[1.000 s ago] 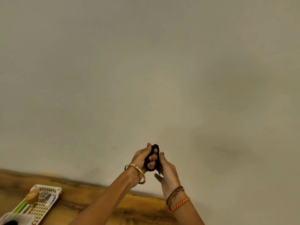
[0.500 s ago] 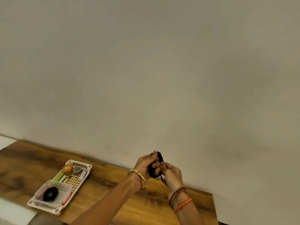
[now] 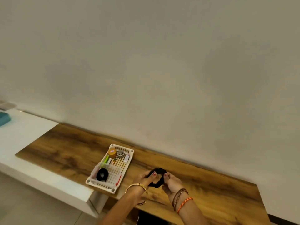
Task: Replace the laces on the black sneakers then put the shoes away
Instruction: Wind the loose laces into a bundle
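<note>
A coiled black lace (image 3: 158,177) hangs between my two hands above the wooden shelf top (image 3: 211,189). My left hand (image 3: 146,179) pinches its left side and my right hand (image 3: 172,182) pinches its right side, so the coil stands open as a loop. Another black coil (image 3: 102,174) lies in the white basket (image 3: 112,187) to the left of my hands. No sneakers are in view.
The white basket also holds an orange roll (image 3: 112,152), a grey roll (image 3: 121,153) and small green and red items. A white ledge (image 3: 29,137) adjoins the shelf on the left, with a teal object (image 3: 4,118) on it. A plain wall rises behind.
The view has tilted down, revealing more of the shelf, the basket and the white ledge. My hands have lowered with the black lace and pulled the bundle open into a loop.
</note>
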